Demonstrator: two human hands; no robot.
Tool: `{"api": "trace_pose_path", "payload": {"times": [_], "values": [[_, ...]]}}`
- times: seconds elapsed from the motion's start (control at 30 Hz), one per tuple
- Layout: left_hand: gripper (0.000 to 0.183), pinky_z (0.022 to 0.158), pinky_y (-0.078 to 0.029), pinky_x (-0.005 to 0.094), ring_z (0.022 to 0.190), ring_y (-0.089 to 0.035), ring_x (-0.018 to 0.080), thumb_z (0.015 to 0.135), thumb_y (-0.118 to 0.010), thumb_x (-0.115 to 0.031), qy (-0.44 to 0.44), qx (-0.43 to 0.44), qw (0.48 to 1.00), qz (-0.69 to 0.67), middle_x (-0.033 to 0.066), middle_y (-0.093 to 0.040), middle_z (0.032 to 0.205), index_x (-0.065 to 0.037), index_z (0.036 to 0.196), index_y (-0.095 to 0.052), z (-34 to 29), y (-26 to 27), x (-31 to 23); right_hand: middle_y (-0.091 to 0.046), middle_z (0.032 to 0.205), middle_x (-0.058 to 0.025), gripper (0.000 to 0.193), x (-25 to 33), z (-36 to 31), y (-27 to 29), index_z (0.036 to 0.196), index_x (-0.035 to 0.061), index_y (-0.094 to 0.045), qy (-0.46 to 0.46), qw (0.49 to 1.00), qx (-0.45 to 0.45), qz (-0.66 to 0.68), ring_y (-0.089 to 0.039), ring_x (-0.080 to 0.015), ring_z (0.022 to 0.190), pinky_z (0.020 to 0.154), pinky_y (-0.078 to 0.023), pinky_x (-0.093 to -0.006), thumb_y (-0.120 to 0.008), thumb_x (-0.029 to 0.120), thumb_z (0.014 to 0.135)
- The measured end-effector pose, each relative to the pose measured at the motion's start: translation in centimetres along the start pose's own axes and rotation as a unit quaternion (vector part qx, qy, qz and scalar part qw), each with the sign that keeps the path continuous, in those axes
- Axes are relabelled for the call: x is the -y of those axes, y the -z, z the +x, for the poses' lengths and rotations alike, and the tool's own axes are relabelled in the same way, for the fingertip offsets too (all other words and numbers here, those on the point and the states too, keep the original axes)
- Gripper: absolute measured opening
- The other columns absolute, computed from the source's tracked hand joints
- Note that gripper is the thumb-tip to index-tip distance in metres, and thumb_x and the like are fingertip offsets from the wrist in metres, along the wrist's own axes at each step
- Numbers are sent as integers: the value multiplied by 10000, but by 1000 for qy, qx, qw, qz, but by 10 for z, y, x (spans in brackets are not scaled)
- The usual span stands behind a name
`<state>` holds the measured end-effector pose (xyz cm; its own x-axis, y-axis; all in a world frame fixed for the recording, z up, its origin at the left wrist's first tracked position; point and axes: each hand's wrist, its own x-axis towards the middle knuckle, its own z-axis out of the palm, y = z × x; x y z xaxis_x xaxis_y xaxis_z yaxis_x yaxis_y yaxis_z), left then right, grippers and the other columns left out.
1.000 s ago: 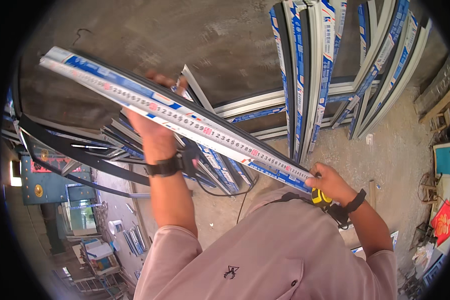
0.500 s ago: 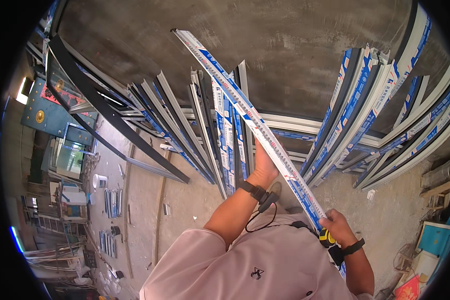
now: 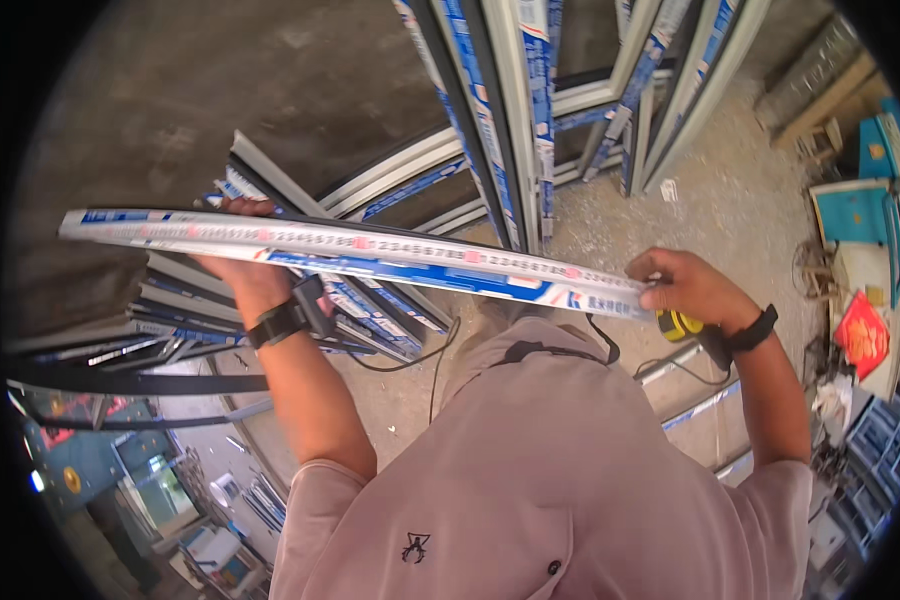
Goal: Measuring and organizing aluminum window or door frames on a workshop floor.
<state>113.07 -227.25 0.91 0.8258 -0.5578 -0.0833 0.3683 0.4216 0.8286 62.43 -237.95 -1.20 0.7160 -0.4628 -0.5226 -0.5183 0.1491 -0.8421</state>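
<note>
A long white window-frame profile [image 3: 410, 270] with blue-and-white protective film lies nearly level across my front. Along its top runs the pulled-out blade of a tape measure [image 3: 430, 250], with red marks. My left hand [image 3: 238, 272] grips the profile near its left end, fingers over the far edge and palm beneath. At the right end, the thumb and fingers of my right hand [image 3: 685, 285] are closed at the blade and the profile's end. The yellow-and-black tape case [image 3: 678, 323] sits under that palm, partly hidden. Each wrist carries a dark band.
Film-covered profiles [image 3: 535, 130] lean against the grey wall [image 3: 150, 130] ahead, and more bundles [image 3: 370, 310] stand behind my left hand. A dark curved frame [image 3: 150, 384] is at left. Teal panels [image 3: 885, 145] and a red sheet [image 3: 863, 333] lie at right.
The profile has swung from a steep diagonal to nearly level, with its far end moved left and toward me. My view has turned right. Both hands keep their hold.
</note>
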Motion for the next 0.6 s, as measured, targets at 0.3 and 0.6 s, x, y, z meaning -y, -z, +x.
{"api": "trace_pose_path", "payload": {"times": [0.3, 0.6], "values": [[697, 656, -400, 429, 685, -418, 277, 850, -322, -684, -6, -7, 999, -50, 134, -393, 736, 6, 793, -404, 95, 74, -89, -663, 1038, -154, 547, -2, -21, 48, 1185, -10, -587, 17, 985, -129, -109, -629, -232, 952, 854, -479, -333, -743, 334, 789], [644, 680, -429, 409, 680, -456, 267, 861, -367, -619, 12, 19, 998, -65, 136, -440, 736, 20, 823, -435, 85, 66, -123, -655, 1076, -167, 604, -6, -26, 70, 1240, -20, -551, -60, 970, -170, -164, -617, -263, 977, 892, -468, -352, -723, 343, 790]]}}
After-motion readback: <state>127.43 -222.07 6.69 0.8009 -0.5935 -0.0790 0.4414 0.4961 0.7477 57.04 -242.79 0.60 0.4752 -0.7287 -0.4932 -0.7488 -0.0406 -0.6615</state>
